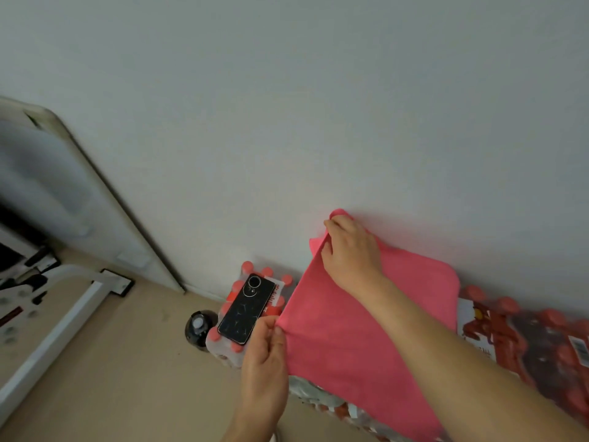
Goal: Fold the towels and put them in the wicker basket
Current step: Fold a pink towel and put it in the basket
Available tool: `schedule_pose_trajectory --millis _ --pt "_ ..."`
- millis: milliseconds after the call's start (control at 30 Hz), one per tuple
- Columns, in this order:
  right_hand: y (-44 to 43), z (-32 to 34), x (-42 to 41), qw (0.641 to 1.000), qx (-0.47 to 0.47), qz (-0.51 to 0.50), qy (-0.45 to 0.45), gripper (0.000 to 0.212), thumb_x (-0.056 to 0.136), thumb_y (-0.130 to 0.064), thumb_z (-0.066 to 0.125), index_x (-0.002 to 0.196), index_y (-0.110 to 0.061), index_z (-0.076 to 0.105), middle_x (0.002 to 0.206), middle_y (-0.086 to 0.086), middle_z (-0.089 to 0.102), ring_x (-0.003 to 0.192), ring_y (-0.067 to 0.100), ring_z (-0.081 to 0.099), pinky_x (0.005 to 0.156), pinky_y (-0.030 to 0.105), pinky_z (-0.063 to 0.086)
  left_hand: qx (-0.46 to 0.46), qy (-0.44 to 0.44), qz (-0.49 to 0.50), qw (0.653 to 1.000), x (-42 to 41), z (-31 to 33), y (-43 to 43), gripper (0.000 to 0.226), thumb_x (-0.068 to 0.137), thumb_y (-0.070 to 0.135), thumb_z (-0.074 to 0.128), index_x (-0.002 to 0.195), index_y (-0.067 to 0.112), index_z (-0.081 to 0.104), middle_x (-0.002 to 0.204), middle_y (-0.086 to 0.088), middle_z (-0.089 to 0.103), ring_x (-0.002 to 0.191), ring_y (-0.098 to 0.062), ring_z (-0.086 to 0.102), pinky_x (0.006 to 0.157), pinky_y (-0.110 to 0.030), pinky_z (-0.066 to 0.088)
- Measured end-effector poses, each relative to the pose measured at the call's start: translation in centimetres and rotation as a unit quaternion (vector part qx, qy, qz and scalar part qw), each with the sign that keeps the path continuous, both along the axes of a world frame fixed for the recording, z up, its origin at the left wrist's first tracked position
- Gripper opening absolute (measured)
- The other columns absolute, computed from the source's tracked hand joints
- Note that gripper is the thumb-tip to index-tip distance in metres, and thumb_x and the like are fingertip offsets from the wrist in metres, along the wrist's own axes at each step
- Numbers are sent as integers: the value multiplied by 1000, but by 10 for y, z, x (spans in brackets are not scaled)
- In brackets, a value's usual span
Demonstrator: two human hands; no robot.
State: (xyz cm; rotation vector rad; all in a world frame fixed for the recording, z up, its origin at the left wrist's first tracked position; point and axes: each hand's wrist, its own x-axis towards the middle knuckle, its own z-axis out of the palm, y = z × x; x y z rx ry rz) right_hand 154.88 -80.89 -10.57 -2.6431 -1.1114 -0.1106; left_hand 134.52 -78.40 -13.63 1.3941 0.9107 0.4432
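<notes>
Towel: a soft pink microfibre towel (366, 330) is lying spread over shrink-wrapped packs of red-capped bottles (541, 346), at 5 o'clock in the view, against a white wall (318, 106).
Handling: it is looking light, limp and a little clingy. It should sag wherever it is unsupported, so the corners and hems seem the best places to hold it.
Left hand: the left hand (264, 355) is pinching the towel's near corner, at the towel's 9 o'clock.
Right hand: the right hand (350, 253) is reaching across, its fingers curling round the raised far corner at 12 o'clock.
Phone: a black smartphone (247, 309) is lying back-up on the packs, just beside the left hand.
Floor: a dark capped bottle (199, 327) is standing at the phone's 8 o'clock.
Writing: the red-and-white pack labels (475, 317) are blurring, so nothing is readable.
Basket: not in view.
</notes>
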Motion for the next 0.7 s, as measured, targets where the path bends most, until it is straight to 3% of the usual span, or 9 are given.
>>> schedule_pose_trajectory --millis 200,300,367,433,567,633,700 --pt "1 -7 -3 992 -103 18 72 59 90 -17 42 146 -28 28 147 -8 38 133 18 32 99 46 33 9 32 -6 999 -4 -17 11 18 100 10 41 92 15 56 69 1 47 53 -1 37 50 -13 33" --pt "-13 -1 -1 992 -69 -11 101 62 92 -18 44 148 -34 22 151 -10 33 137 16 27 102 49 31 75 104 -45 991 -7 -23 16 25 94 5 45 97 29 50 75 6 49 64 -4 44 56 -19 35" --pt "-38 5 2 987 23 -98 125 56 93 -22 48 146 -30 31 146 -3 42 134 21 35 105 50 35 237 158 -68 956 -7 -23 19 33 83 7 49 100 35 48 93 8 50 86 -8 41 72 -24 30" --pt "-74 6 7 971 84 -184 128 50 92 -23 52 141 -23 41 138 3 52 128 27 44 104 49 39 340 141 -118 922 -1 -17 15 38 72 13 47 105 30 57 101 10 51 93 -11 43 78 -25 30" --pt "-138 -7 16 946 47 -296 126 48 86 -20 59 134 -15 50 130 15 58 120 37 51 101 47 41 402 47 -300 864 26 -3 -19 21 70 20 51 86 28 63 83 10 58 75 -12 56 61 -25 48" --pt "-156 -13 21 940 23 -315 131 48 85 -17 58 132 -12 52 129 18 57 119 38 51 102 44 39 465 15 -382 798 40 -3 -48 13 66 26 64 79 27 61 73 10 55 67 -11 56 49 -23 45" --pt "-168 -19 26 937 2 -320 141 45 85 -19 54 130 -15 54 127 17 59 117 37 53 100 42 41 523 16 -426 738 51 -1 -82 21 58 33 73 72 25 60 67 9 52 61 -12 56 41 -22 40"
